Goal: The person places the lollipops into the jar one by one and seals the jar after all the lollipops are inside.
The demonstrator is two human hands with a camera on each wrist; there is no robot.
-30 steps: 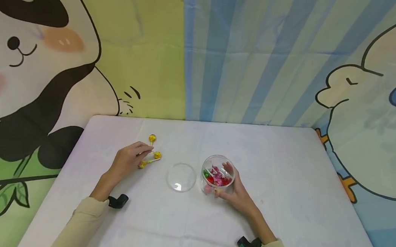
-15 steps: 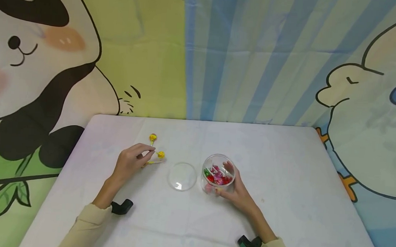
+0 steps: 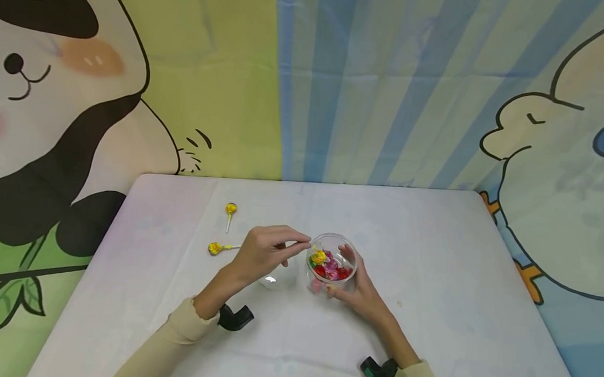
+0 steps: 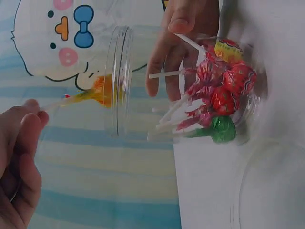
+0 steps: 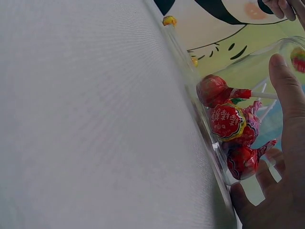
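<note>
My left hand (image 3: 269, 250) pinches the stick end of a yellow-wrapped lollipop (image 4: 102, 90), whose candy head is at the mouth of a clear round jar (image 3: 331, 288). My right hand (image 3: 361, 284) grips the side of this jar, fingers and thumb spread around its wall. Inside the jar lie several red, pink and green wrapped lollipops (image 4: 224, 98), heads at the bottom and sticks pointing up toward the mouth. In the right wrist view, red-wrapped lollipops (image 5: 228, 121) show through the wall close to my thumb.
Two more yellow lollipops lie on the white table (image 3: 456, 302): one farther back (image 3: 231, 208), another nearer (image 3: 215, 248) with its stick partly behind my left hand. A clear round lid (image 3: 270, 281) rests left of the jar, mostly hidden under my left hand. A cartoon-print curtain (image 3: 380, 101) stands behind.
My left hand has picked up one yellow lollipop from the table and carried it right to the jar's mouth. My right hand has stayed on the jar.
</note>
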